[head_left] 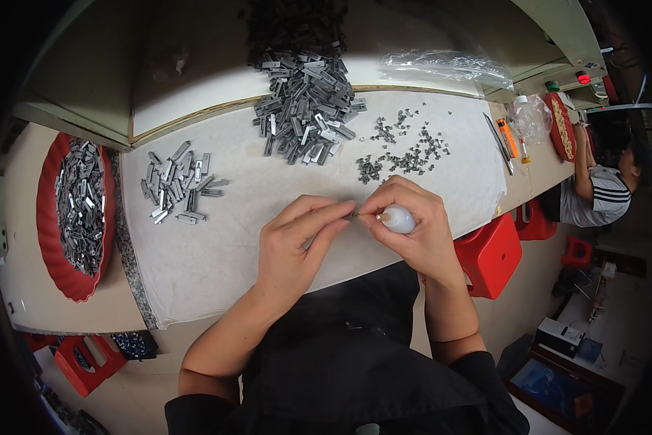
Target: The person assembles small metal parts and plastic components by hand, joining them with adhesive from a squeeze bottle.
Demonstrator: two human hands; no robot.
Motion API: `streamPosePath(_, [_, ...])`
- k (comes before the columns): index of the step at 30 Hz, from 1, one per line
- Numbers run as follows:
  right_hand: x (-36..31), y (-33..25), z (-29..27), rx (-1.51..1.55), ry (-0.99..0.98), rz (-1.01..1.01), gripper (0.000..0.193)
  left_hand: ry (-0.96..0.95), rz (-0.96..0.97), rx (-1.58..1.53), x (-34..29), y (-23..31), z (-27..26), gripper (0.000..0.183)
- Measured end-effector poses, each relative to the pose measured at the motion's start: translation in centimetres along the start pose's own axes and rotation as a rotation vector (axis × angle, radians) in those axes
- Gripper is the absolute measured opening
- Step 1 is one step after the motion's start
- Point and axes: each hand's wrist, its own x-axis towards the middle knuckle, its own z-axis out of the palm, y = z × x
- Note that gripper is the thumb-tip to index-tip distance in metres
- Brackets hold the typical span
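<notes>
My left hand point(294, 243) is closed in a pinch over the near part of the white cloth. Between its fingertips a small dark grey part point(352, 215) shows, mostly hidden by the fingers. My right hand point(417, 225) is closed around a small whitish squeeze bottle point(399, 219), tilted so that its thin tip points left at the grey part. Whether the tip touches the part I cannot tell. Beyond my right hand lie scattered tiny dark metal pieces point(413, 154). Up the middle, a large heap of grey metal pieces point(304, 109) spreads onto the cloth.
A smaller group of grey pieces point(174, 181) lies left on the white cloth point(217, 254). Further left stands a red scalloped tray point(49, 217) full of similar pieces. Tweezers point(498, 145) and an orange tool point(509, 139) lie right, near a red stool point(493, 257). A person point(605, 188) sits beyond.
</notes>
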Motion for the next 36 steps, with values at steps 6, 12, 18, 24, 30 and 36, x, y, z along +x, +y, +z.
streamPosePath(6, [0.0,0.1,-0.1,-0.007,-0.008,0.006,0.013,0.012,0.022,0.054,0.0,0.2,0.2,0.022])
streamPosePath(12, [0.2,-0.2,-0.4,-0.055,-0.031,-0.002,0.013,0.032,0.179,0.209,0.2,0.1,0.4,0.024])
streamPosePath(18, [-0.2,-0.3,0.3,-0.051,-0.016,0.025,0.019,0.063,0.288,0.273,-0.1,-0.7,0.4,0.026])
streamPosePath(24, [-0.8,-0.7,0.6,-0.117,0.033,-0.02,0.022,0.031,0.198,0.234,-0.2,0.3,0.2,0.023])
streamPosePath(30, [-2.5,-0.3,2.2,0.295,0.263,0.172,0.011,0.01,0.041,-0.018,0.1,0.8,0.0,0.015])
streamPosePath(36, [-2.8,0.3,3.0,0.683,0.229,0.323,0.007,-0.029,0.068,-0.033,0.0,1.0,-0.3,0.013])
